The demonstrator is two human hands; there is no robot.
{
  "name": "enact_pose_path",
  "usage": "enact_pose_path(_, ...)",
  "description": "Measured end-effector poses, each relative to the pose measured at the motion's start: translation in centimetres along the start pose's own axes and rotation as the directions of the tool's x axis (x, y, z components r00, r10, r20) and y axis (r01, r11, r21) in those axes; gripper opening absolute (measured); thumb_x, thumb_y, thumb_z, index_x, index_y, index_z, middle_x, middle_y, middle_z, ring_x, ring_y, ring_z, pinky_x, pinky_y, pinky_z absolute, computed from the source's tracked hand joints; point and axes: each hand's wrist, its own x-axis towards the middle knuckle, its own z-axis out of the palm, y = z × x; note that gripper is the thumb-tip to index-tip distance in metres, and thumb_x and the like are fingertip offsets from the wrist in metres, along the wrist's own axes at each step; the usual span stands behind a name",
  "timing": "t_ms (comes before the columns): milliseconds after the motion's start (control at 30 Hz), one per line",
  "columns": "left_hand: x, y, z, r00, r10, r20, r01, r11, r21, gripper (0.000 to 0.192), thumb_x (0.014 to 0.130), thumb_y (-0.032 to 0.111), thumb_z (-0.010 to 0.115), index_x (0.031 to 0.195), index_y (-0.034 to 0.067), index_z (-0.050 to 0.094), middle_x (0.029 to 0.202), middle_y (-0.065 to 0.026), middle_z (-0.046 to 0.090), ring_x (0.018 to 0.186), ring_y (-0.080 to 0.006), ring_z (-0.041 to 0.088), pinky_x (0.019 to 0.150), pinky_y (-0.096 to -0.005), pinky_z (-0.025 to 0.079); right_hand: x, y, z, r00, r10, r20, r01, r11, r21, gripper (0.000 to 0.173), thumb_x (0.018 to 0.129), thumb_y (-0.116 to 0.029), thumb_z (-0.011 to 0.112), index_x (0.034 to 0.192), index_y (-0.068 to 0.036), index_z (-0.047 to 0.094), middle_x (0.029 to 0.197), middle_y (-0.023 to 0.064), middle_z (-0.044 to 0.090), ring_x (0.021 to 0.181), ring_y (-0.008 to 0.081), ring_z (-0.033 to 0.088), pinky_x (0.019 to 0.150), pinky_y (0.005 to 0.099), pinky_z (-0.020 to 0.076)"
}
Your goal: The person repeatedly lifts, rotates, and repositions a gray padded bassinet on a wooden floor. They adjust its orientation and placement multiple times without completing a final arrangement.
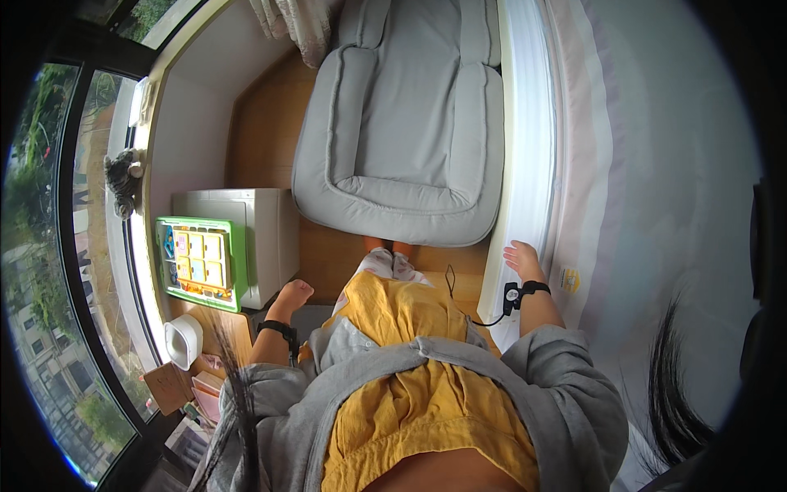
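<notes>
My left hand (pixel 296 294) is at the left, its fingers curled in with nothing visible in them, close to a white cabinet (pixel 270 246). On that cabinet lies a green-rimmed tray (pixel 238 270) holding yellow-framed picture tiles (pixel 197 255). My right hand (pixel 524 258) is at the right beside the white bed skirt (pixel 522 184), fingers a little apart and holding nothing. Both wrists wear black straps, and a small black device with a cable sits at the right one. Ahead of my feet lies a grey padded lounger (pixel 406 203).
A bed with a pale cover (pixel 670 184) runs along the right. At the left are a window, a grey plush toy (pixel 123 183) on its sill, a white bin-like container (pixel 183 341) and a wooden box (pixel 167 387). A patterned curtain (pixel 301 31) hangs at the top.
</notes>
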Motion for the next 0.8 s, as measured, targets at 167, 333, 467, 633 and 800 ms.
enact_pose_path(167, -1.3, 1.1, 0.0, 0.999, 0.019, 0.026, -0.022, 0.993, 0.12, 0.02, 0.075, 0.023, 0.057, 0.08, 0.003, 0.06, 0.065, -0.0046, 0.058, 0.059, -0.0133, 0.055, 0.054, -0.0275, 0.046, 0.6, -0.7, -0.9, 0.996, -0.065, 0.053, 0.065, 0.998, -0.001, 0.039, 0.078, -0.027, 0.054, 0.109, -0.005, 0.044, 0.099, 0.0124, 0.057, 0.088, 0.0231, 0.056, 0.076, 0.0349, 0.0435)
enact_pose_path(333, -2.0, 4.2, -2.5, 0.998, 0.051, -0.034, -0.046, 0.99, 0.133, 0.024, 0.072, 0.026, 0.056, 0.081, 0.004, 0.06, 0.075, -0.0127, 0.061, 0.073, -0.0265, 0.059, 0.066, -0.034, 0.046, 1.0, 2.3, -3.1, 0.996, 0.087, 0.027, -0.087, 0.996, -0.004, 0.041, 0.083, -0.029, 0.044, 0.116, -0.006, 0.042, 0.107, 0.0136, 0.054, 0.094, 0.0237, 0.053, 0.079, 0.0342, 0.042)
enact_pose_path(467, -2.8, 6.6, -5.1, 0.969, 0.204, -0.136, -0.172, 0.962, 0.214, 0.025, 0.073, 0.026, 0.055, 0.082, 0.003, 0.06, 0.078, -0.0148, 0.061, 0.076, -0.0293, 0.058, 0.069, -0.0353, 0.046, 0.7, 5.5, -3.6, 0.981, 0.193, 0.032, -0.194, 0.981, 0.013, 0.035, 0.081, -0.026, 0.045, 0.112, -0.008, 0.044, 0.103, 0.0116, 0.055, 0.089, 0.0222, 0.054, 0.071, 0.032, 0.043)
enact_pose_path(633, -3.3, 8.7, -9.4, 0.937, 0.274, -0.215, -0.229, 0.95, 0.214, 0.024, 0.073, 0.025, 0.057, 0.084, 0.004, 0.06, 0.079, -0.015, 0.061, 0.076, -0.0289, 0.058, 0.068, -0.0351, 0.045, 0.0, 6.0, -1.5, 0.973, 0.227, 0.043, -0.229, 0.972, 0.045, 0.041, 0.082, -0.022, 0.043, 0.117, -0.002, 0.039, 0.102, 0.0143, 0.056, 0.085, 0.0232, 0.056, 0.067, 0.0312, 0.0446)
enact_pose_path(800, -2.4, 11.6, -15.9, 0.93, 0.201, -0.308, -0.159, 0.975, 0.156, 0.022, 0.075, 0.023, 0.056, 0.086, 0.004, 0.06, 0.078, -0.0102, 0.062, 0.07, -0.02, 0.059, 0.065, -0.0307, 0.046, 0.5, 2.8, 1.1, 0.992, 0.123, 0.04, -0.127, 0.984, 0.123, 0.037, 0.081, -0.023, 0.046, 0.112, -0.003, 0.041, 0.099, 0.013, 0.056, 0.083, 0.0221, 0.057, 0.067, 0.0309, 0.045)
